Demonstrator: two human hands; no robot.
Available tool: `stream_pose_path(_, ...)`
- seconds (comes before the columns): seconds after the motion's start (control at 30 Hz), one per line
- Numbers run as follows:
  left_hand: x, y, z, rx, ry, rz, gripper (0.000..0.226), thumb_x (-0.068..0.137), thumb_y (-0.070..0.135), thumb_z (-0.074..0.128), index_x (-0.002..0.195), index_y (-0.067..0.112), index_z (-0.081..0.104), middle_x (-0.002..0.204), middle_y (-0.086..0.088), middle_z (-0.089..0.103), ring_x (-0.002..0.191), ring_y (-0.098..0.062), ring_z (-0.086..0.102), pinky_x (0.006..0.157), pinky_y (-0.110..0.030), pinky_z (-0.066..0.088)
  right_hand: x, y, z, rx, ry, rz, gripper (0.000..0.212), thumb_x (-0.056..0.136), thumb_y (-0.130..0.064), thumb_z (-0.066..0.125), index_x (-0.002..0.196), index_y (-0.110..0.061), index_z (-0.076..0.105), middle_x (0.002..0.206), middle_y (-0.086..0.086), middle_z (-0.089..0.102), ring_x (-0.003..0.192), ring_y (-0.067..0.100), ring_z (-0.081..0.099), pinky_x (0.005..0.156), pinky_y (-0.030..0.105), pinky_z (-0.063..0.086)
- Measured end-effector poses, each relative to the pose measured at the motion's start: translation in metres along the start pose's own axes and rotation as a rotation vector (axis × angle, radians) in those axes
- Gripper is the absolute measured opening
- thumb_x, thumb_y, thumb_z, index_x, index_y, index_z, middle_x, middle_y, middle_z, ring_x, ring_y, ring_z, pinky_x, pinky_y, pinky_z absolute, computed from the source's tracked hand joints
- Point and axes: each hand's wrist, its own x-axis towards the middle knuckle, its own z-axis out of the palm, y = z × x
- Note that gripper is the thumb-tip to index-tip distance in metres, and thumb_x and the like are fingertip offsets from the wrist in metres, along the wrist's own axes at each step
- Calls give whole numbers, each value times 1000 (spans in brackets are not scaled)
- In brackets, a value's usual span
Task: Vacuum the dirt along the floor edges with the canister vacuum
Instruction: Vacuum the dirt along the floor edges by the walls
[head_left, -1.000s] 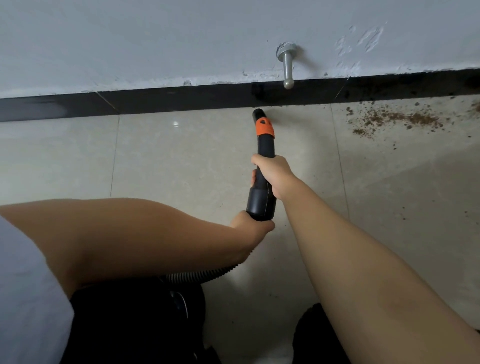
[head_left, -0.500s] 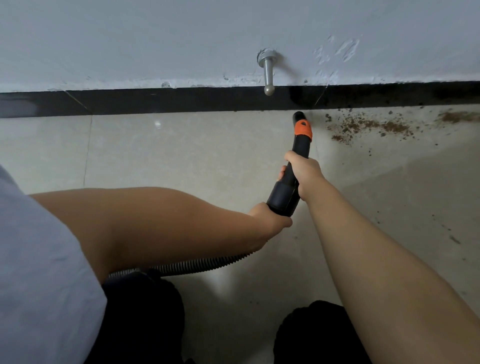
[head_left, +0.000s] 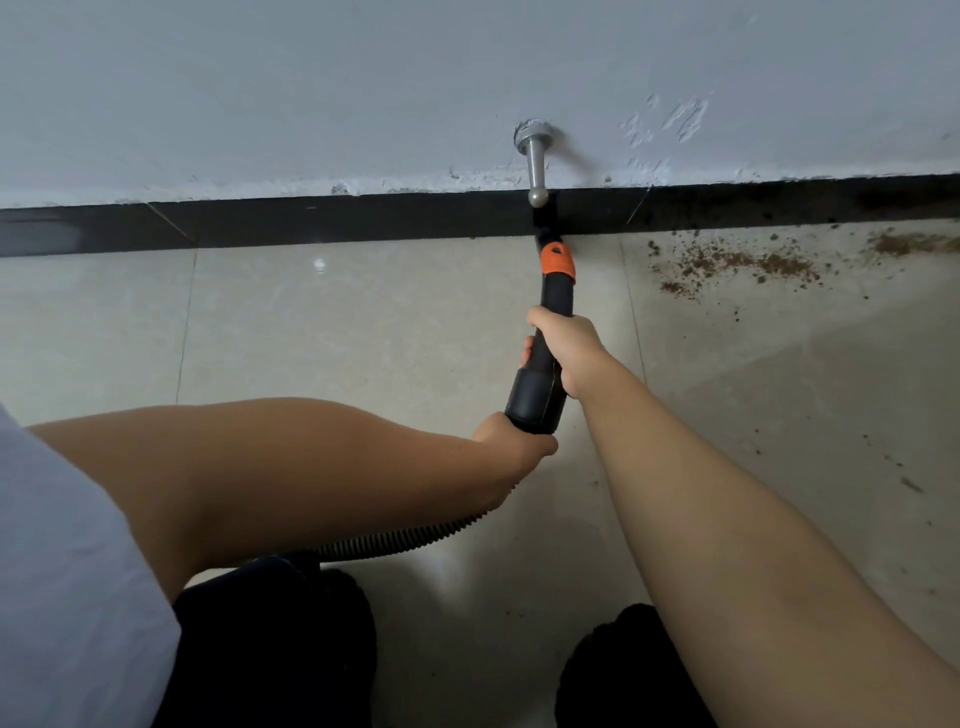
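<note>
We are gripping the black vacuum nozzle with the orange collar (head_left: 550, 317) in our right hand (head_left: 563, 345), its long axis pointing at the black skirting strip (head_left: 311, 221). Our left hand (head_left: 511, 447) is clasping the ribbed hose end behind. The scattered brown dirt (head_left: 737, 262) is lying to the right, nearer our right arm.

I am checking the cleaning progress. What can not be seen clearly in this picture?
- Nozzle tip, head view: lost against the dark baseboard, so contact is unclear.
- Left hand: fingers hidden behind the nozzle's rear end.
- Hose: runs under the left arm; the canister is unseen.
- Dirt: continues past the right edge.
</note>
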Motion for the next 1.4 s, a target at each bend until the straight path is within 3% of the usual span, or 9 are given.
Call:
stream_pose_path(0.27,-3,-12,-16,-22,43,-25,31,77,17,65,106,10,55,84,-10,58,71,-24,51,69,-31,46,-4,5,24,-74,-44,-16,9,86,-9,53,90,-8,45,59,7,51,43,18,48,52,26,48)
stream_pose_path(0.47,-6,-20,-30,-49,58,-34,30,79,15,63,106,9,53,84,-10,56,69,-23,49,63,-28,43,-6,10,44,-101,-81,-23,7,85,-8,52,85,-8,45,58,7,50,41,18,47,51,26,48)
stream_pose_path(0.7,-13,-27,-41,-100,100,-59,18,80,14,62,94,10,51,81,-9,52,71,-24,47,66,-30,41,-13,11,67,-169,-132,-31,11,85,-7,51,78,-9,43,53,6,50,42,18,46,53,28,45)
stream_pose_path(0.87,-20,-37,-36,-114,102,-71,25,80,17,63,102,10,53,84,-10,55,72,-23,50,64,-28,44,-20,17,69,-223,-183,-15,10,84,-6,50,78,-9,43,52,6,49,37,16,45,49,24,44)
stream_pose_path(1.03,-19,-29,-19,-61,30,-54,29,80,17,64,106,11,52,87,-10,56,73,-23,51,61,-25,44,-19,18,36,-169,-91,-9,8,85,-8,51,80,-9,45,56,7,50,41,18,46,50,24,45)
stream_pose_path(1.17,-15,-11,0,20,-60,-21,30,80,15,65,105,11,51,85,-8,56,77,-23,53,71,-30,47,-14,12,0,-25,41,4,12,86,-7,53,80,-9,44,59,7,49,42,17,46,49,25,45)
stream_pose_path(1.3,-12,8,14,83,-127,13,23,81,13,65,98,9,51,71,-3,53,64,-17,50,68,-29,47,-8,5,-27,41,152,6,12,87,-8,54,81,-9,43,61,7,49,47,19,47,52,29,46)
stream_pose_path(1.4,-12,10,18,90,-139,19,24,81,13,65,100,9,51,72,-4,53,63,-18,49,66,-29,46,-9,4,-34,67,152,7,12,87,-7,54,81,-8,44,60,7,49,46,18,47,50,27,45)
